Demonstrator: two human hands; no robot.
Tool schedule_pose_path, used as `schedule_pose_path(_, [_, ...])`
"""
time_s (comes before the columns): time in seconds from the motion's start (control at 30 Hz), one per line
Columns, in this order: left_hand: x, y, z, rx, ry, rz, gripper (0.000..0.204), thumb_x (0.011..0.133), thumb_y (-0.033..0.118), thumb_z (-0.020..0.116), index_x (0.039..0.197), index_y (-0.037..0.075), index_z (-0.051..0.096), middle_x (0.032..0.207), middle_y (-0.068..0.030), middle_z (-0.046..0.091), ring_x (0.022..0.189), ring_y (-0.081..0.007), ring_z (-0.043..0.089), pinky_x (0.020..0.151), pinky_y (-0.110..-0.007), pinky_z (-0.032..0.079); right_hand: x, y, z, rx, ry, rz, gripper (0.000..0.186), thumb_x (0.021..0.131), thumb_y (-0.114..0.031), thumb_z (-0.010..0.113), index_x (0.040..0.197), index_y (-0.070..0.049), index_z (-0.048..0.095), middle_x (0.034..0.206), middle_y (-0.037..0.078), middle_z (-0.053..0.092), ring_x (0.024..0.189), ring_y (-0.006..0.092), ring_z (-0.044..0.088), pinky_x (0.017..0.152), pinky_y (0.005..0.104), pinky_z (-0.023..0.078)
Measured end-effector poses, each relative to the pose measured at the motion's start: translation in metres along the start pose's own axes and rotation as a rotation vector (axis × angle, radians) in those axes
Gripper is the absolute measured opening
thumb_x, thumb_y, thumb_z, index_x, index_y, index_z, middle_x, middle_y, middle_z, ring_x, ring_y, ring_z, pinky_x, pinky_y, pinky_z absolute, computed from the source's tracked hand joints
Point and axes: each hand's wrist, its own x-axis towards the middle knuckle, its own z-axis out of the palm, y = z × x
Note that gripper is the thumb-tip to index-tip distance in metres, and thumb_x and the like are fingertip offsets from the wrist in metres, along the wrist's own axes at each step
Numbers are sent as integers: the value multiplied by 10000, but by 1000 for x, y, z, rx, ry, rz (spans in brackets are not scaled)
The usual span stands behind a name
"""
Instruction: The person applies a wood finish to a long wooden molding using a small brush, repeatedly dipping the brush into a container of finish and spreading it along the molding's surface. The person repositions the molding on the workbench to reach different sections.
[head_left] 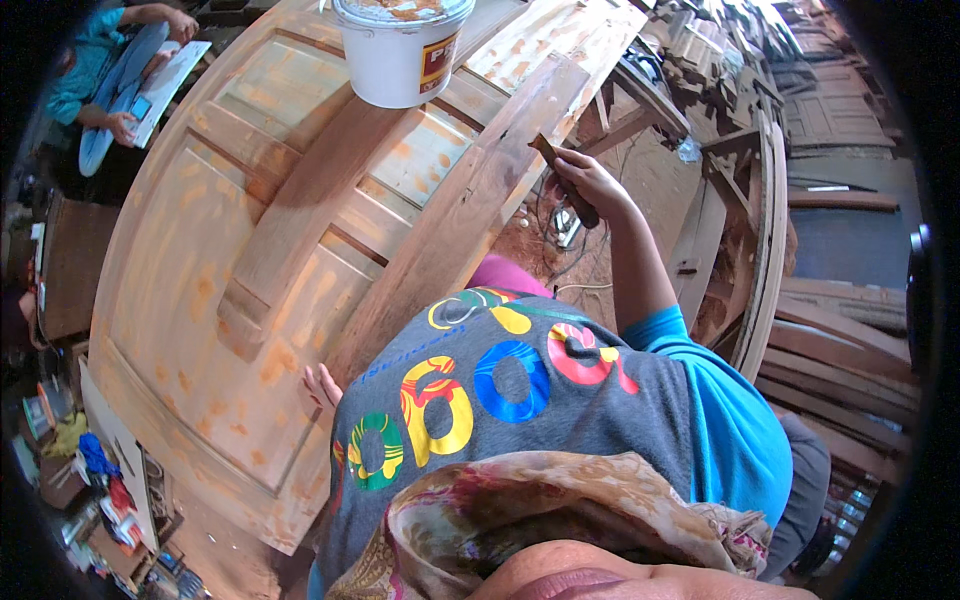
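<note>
A large wooden panelled door (150,300), dotted with orange filler patches, lies flat before me. My left hand (321,386) rests near its near edge beside my body, fingers apart and holding nothing; my shirt hides part of that hand. Out to the right, my right hand (594,188) is closed around a narrow brown scraper (583,208). The scraper's flat tip points up and left, close to the door's right edge. A white plastic bucket (385,60) with a smeared lid stands on a wooden board (310,190) lying across the door.
At the upper left sits another person (110,100) with a pale board on the lap. Wooden frames and trestles (765,240) stand to my right, with stacked planks (840,350) beyond. Cables (570,262) lie on the reddish floor. Assorted clutter (100,480) fills the lower left.
</note>
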Motion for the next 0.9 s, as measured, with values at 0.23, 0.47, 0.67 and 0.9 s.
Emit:
schedule_pose_path(0.23, [-3, -67, 13, 142, 3, 280, 484, 962, 432, 473, 1351, 151, 542, 1421, -226, 457, 1330, -439, 409, 1044, -563, 373, 32, 8, 49, -966, 266, 52, 331, 1015, -273, 467, 1318, -225, 591, 1002, 164, 690, 908, 337, 664, 767, 407, 510])
schedule_pose_path(0.47, [-11, -83, 22, 196, -118, 268, 484, 961, 430, 475, 1353, 154, 540, 1420, -224, 455, 1324, -440, 413, 1041, -562, 379, 54, -57, 40, -1170, 11, 175, 289, 953, -161, 534, 1216, -120, 647, 877, 156, 693, 733, 281, 692, 617, 418, 548])
schedule_pose_path(0.67, [-9, -89, 22, 211, -188, 290, 484, 959, 428, 476, 1355, 157, 539, 1420, -223, 453, 1320, -440, 417, 1038, -561, 384, 83, -7, 55, -1394, -165, 158, 207, 890, -130, 560, 1027, -26, 676, 907, 201, 686, 832, 320, 689, 676, 428, 536])
schedule_pose_path(0.9, [-3, -96, 24, 216, -236, 326, 484, 958, 426, 478, 1357, 160, 537, 1420, -221, 451, 1315, -441, 422, 1035, -559, 389, 3, -43, 100, -1083, -279, 137, 259, 910, -116, 522, 1132, -45, 635, 1003, 221, 675, 979, 349, 662, 803, 424, 526])
